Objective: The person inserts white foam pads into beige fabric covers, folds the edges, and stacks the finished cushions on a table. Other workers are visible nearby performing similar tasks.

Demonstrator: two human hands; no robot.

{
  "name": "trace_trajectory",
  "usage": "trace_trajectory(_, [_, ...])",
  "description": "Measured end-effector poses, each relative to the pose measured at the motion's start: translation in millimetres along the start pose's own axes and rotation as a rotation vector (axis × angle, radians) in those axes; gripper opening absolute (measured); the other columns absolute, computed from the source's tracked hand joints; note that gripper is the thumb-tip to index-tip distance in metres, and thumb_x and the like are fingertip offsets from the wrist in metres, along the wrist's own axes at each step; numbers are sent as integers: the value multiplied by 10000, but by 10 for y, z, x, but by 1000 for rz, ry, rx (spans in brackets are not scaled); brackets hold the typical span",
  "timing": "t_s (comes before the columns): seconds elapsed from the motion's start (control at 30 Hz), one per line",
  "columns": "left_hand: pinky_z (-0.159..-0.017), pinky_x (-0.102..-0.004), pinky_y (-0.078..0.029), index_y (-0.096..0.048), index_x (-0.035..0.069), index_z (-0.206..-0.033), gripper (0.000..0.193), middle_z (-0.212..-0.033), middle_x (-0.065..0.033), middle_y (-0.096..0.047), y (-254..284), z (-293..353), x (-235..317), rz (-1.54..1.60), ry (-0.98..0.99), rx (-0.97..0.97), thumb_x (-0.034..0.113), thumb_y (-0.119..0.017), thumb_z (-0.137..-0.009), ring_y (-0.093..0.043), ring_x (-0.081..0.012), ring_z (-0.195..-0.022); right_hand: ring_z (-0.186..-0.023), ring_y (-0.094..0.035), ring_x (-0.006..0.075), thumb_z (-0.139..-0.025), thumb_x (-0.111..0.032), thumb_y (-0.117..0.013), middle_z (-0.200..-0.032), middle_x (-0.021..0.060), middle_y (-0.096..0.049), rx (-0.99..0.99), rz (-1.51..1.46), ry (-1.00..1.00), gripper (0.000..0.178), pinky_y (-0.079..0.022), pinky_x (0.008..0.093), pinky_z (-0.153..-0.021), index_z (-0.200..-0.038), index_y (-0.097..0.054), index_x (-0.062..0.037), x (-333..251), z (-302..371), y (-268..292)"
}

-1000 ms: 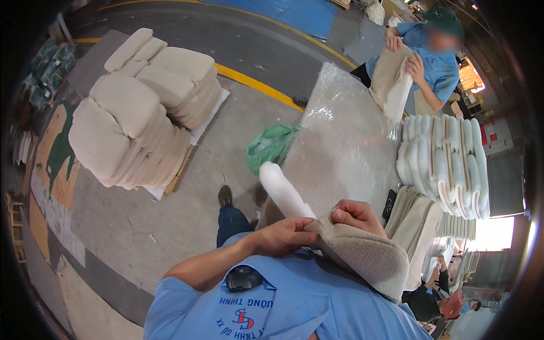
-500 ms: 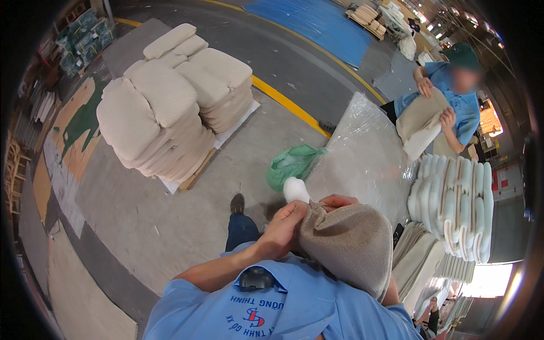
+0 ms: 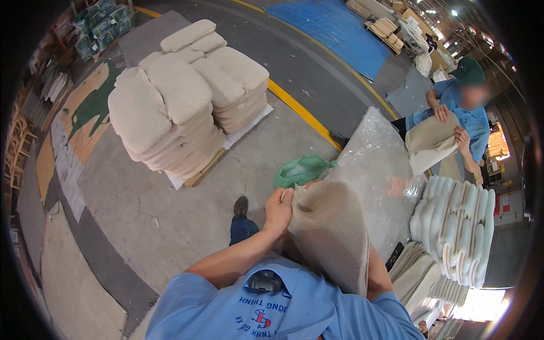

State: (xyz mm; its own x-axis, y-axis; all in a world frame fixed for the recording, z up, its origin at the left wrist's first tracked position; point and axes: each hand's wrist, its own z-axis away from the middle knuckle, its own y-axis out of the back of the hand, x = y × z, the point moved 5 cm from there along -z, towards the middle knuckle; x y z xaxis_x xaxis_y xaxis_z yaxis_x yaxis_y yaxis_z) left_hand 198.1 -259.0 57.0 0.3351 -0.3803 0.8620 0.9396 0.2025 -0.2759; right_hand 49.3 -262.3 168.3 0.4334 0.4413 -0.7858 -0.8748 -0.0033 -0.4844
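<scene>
A beige fabric cushion cover (image 3: 334, 226) is held up in front of my chest, its opening at the top left. My left hand (image 3: 279, 209) pinches the edge of that opening between thumb and fingers. Behind the cover is my right hand (image 3: 311, 183); only a bit of its fingers shows at the upper rim, holding the cover there. What lies inside the cover is hidden. Just beyond my hands, a green plastic bag (image 3: 300, 171) with white stuff in it rests by the table corner.
The plastic-wrapped table (image 3: 374, 170) stands ahead right. Across it, a co-worker (image 3: 447, 113) in a blue shirt handles a beige cover. White foam cushions (image 3: 453, 226) and folded beige fabric (image 3: 416, 269) are stacked to the right. Beige cushions (image 3: 175, 107) are piled on a pallet at left.
The white wad of filling near my left hand has gone out of sight. The cover has turned more upright and hides most of my right hand. The view has shifted slightly.
</scene>
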Motion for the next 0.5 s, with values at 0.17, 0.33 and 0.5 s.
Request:
trace_trajectory(0.17, [-788,-348,-495,-692,7,-1025,310,-859,-61,-679,-21,-224,-308,-92,42,69,295,-606,-1101,-591,-152,-823,-1074,-698,171,-1041,-245,-677,-1222,101,-727,122,-4,-21,407,-556,305,-960,-1368,-662,-1,105,-164,147])
trace_trajectory(0.33, [-799,-383,-490,-655,0,-987,371,-851,-120,-656,-69,-343,-488,-145,0,83,335,-566,-1117,-593,-210,-817,-1087,-696,174,-1052,-252,-663,-1230,101,-724,236,24,-35,406,-555,315,-963,-1371,-659,-1,142,-226,287])
trace_trajectory(0.5, [-821,-395,-488,-639,-1,-992,380,-856,-155,-646,-113,-396,-599,-191,7,65,340,-538,-1125,-592,-233,-828,-1101,-693,176,-1062,-258,-649,-1239,101,-722,322,48,-43,405,-555,325,-967,-1375,-657,-1,171,-209,406])
